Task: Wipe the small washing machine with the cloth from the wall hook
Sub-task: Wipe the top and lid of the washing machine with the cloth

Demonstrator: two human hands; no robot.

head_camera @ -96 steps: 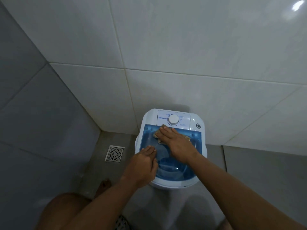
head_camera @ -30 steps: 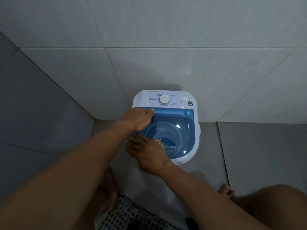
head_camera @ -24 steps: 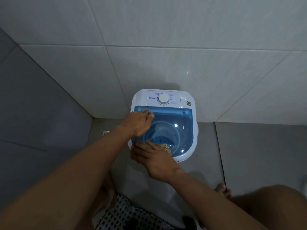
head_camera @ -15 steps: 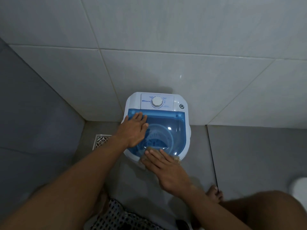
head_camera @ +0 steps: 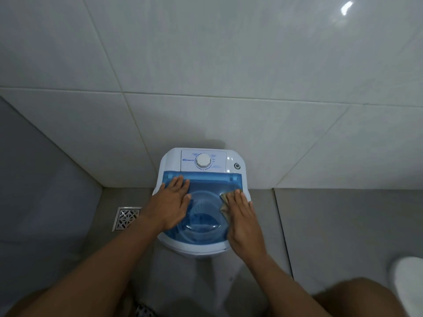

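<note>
Blue lid (head_camera: pixel 206 184), by white wall tiles (head_camera: pixel 229 122), bears flat left hand (head_camera: pixel 171 204); flat right hand (head_camera: pixel 245 223) presses cloth (head_camera: pixel 225 203).

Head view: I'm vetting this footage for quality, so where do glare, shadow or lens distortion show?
In the head view, a bright glare spot sits on the wall tile at upper right; the washing machine casts a soft shadow on the wall behind it; grout lines splay outward under the wide-angle lens; lighting is dim overall.

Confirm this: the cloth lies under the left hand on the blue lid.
Wrong hand. The head view shows the cloth under the right hand on the blue lid; the left hand lies flat on the lid with no cloth.
</note>
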